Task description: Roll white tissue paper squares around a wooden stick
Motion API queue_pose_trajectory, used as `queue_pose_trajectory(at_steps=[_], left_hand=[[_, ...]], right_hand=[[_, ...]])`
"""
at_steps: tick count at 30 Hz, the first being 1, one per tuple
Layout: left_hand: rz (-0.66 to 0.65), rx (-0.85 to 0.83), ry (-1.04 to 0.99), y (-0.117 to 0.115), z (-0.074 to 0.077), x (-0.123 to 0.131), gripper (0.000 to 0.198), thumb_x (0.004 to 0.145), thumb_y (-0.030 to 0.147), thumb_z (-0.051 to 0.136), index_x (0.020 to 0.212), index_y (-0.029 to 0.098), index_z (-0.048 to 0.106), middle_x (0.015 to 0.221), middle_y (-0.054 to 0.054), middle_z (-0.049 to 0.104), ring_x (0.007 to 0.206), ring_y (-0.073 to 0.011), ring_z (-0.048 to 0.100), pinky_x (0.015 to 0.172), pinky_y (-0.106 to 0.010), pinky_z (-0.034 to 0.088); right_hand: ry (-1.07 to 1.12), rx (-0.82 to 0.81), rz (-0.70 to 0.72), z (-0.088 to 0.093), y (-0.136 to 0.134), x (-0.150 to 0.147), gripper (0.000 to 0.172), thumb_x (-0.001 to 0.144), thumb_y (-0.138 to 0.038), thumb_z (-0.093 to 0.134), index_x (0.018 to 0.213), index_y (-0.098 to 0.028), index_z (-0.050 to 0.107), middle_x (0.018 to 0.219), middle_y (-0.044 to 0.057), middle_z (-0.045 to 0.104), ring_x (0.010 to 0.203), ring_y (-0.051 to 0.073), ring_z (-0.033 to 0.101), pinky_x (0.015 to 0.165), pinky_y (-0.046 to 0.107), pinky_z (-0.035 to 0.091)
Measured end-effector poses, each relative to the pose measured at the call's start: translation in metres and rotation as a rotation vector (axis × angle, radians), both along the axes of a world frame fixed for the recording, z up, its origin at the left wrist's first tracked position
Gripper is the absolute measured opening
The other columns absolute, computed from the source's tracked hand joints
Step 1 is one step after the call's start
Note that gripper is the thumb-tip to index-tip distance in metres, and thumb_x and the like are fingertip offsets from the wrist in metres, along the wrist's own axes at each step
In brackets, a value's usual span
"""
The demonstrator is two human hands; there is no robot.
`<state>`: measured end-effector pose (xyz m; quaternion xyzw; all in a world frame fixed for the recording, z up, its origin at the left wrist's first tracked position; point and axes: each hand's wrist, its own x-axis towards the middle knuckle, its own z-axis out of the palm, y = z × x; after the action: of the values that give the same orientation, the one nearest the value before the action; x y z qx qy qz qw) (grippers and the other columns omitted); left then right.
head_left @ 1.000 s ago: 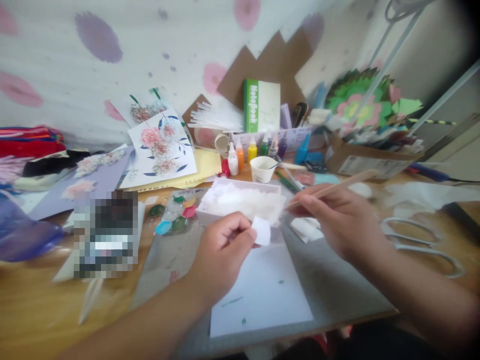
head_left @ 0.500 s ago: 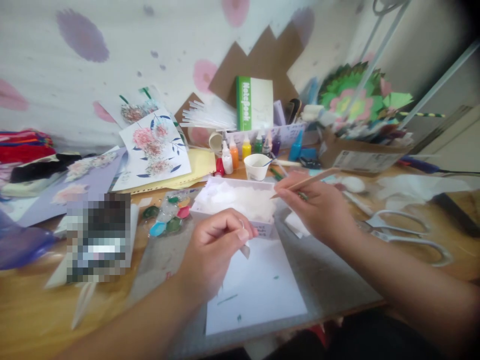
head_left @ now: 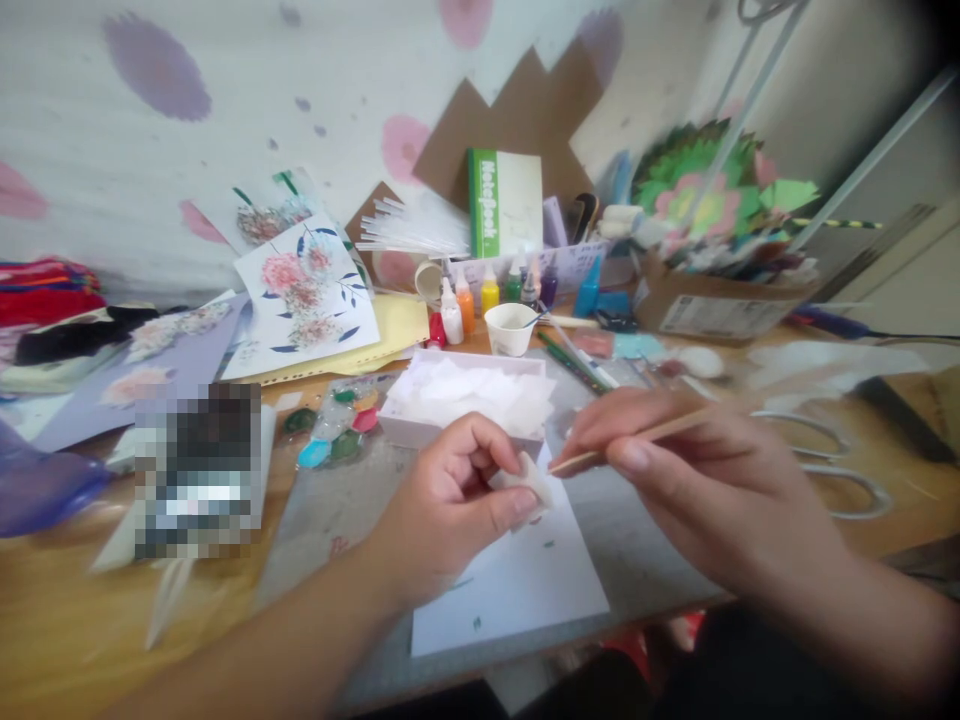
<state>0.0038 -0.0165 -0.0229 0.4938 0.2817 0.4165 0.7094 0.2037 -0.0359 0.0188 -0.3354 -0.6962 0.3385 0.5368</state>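
My left hand (head_left: 450,505) pinches a small white piece of tissue paper (head_left: 534,483) between thumb and fingers, above a white sheet (head_left: 517,585) on a grey mat (head_left: 330,510). My right hand (head_left: 705,480) grips a thin wooden stick (head_left: 660,432), whose tip sits just right of the paper piece. Behind both hands stands a white box of tissue squares (head_left: 465,400).
A small white cup (head_left: 510,328) and a row of coloured paint bottles (head_left: 487,295) stand behind the box. Scissors (head_left: 832,470) lie at the right. A colour palette (head_left: 337,430), flower pictures (head_left: 304,295) and a cardboard box (head_left: 720,300) crowd the wooden table.
My right hand has drawn the stick back from the tissue box toward my left hand. The left hand has turned the paper piece toward the stick's tip.
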Motion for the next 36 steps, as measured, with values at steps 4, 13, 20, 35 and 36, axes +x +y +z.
queue_pose_trajectory(at_steps=[4,13,20,35,36], left_hand=[[-0.053,-0.009,-0.061,-0.001,-0.0006,-0.0009,0.025,0.082,0.024,0.078,0.088,0.021,0.054,0.075,0.003,0.068,0.064,-0.0075,0.059,0.059,-0.018,0.044],[-0.098,-0.019,-0.022,0.001,0.001,-0.0027,0.026,0.082,0.03,0.078,0.093,0.021,0.057,0.077,0.0,0.072,0.066,-0.0102,0.059,0.06,-0.021,0.039],[-0.079,-0.061,0.068,0.0007,0.0022,-0.0019,0.035,0.074,0.041,0.083,0.082,0.018,0.058,0.069,0.0,0.066,0.065,-0.0127,0.057,0.059,-0.024,0.036],[-0.094,-0.069,0.048,0.0001,0.0011,-0.0016,0.034,0.074,0.04,0.083,0.081,0.019,0.057,0.067,0.001,0.065,0.065,-0.0128,0.057,0.06,-0.024,0.035],[-0.094,-0.07,0.05,0.0,0.0012,-0.0015,0.034,0.074,0.041,0.083,0.081,0.019,0.057,0.067,0.001,0.065,0.064,-0.0128,0.057,0.06,-0.024,0.035]], right_hand=[[0.01,-0.022,0.009,-0.0008,-0.0026,0.0003,0.014,0.094,-0.026,0.065,0.093,-0.026,0.079,0.082,0.001,0.076,0.078,0.016,0.073,0.069,0.024,0.061],[0.042,-0.034,0.044,-0.0021,-0.0057,0.0001,0.013,0.094,-0.026,0.065,0.097,-0.029,0.077,0.084,-0.001,0.076,0.078,0.015,0.074,0.07,0.023,0.061],[-0.006,-0.04,0.036,0.0045,-0.0074,-0.0001,0.016,0.094,-0.031,0.064,0.093,-0.028,0.08,0.079,0.0,0.076,0.075,0.015,0.074,0.066,0.021,0.062],[-0.002,-0.064,0.067,0.0042,-0.009,0.0005,0.015,0.095,-0.029,0.063,0.093,-0.026,0.078,0.08,0.0,0.075,0.075,0.013,0.073,0.068,0.019,0.061],[-0.005,-0.057,0.065,0.0035,-0.0092,0.0006,0.016,0.095,-0.029,0.063,0.093,-0.026,0.078,0.08,0.0,0.075,0.076,0.013,0.073,0.068,0.019,0.061]])
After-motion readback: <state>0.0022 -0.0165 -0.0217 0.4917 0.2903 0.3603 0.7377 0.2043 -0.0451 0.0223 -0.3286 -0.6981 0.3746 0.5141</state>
